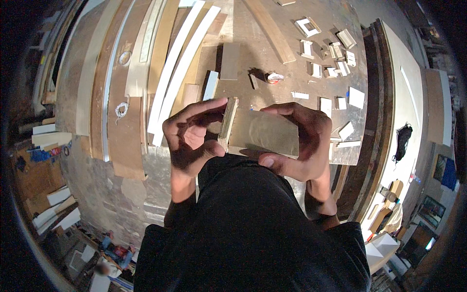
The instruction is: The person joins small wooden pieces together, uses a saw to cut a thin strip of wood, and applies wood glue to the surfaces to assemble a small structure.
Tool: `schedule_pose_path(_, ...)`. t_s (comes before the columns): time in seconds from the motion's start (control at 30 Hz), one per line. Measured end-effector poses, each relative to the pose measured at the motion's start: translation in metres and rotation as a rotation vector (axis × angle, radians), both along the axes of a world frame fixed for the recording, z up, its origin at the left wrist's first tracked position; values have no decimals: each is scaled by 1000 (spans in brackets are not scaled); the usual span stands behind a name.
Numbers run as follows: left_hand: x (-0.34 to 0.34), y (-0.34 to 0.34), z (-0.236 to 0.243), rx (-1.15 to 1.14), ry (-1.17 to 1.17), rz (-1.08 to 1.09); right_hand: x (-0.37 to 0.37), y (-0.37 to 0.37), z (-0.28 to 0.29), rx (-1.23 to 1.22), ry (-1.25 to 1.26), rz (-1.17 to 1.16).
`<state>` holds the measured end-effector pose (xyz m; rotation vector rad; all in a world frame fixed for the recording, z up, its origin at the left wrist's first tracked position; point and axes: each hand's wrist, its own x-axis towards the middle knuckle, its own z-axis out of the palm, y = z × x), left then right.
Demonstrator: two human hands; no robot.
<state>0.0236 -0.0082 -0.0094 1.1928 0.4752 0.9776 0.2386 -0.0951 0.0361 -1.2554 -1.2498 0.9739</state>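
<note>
My left hand point(192, 129) is closed, fingertips and thumb pinching a small plywood piece point(226, 125) that stands edge-on toward me. My right hand point(309, 138) grips a flat, pale rectangular wood panel point(272, 132) by its right end, thumb on the near edge and fingers behind. Panel and plywood piece come together in front of my chest. I cannot tell whether they are fastened or only held against each other. Both are above the near edge of the brown worktable point(272, 48).
Long wood strips and white battens point(187, 73) lie on the left half. Several small wood frames and blocks point(335, 53) are scattered at the right. A small white-and-red item point(275, 78) sits mid-table, with a long board point(270, 31) beyond. Black cord point(403, 141) lies on a pale panel at right.
</note>
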Motion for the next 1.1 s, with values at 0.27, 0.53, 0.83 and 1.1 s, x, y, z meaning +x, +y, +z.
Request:
schedule_pose_path(0.27,10,-7,-10,133,-180,121,0,0,0,-111,128,-41)
schedule_pose_path(0.53,13,-6,-8,142,-221,126,-8,-5,-12,-32,272,-115)
schedule_pose_path(0.83,12,-8,-15,125,-211,136,-10,-4,-3,-121,294,-89)
schedule_pose_path(1.1,14,-9,-10,186,-263,117,-11,-6,-5,-39,297,-127)
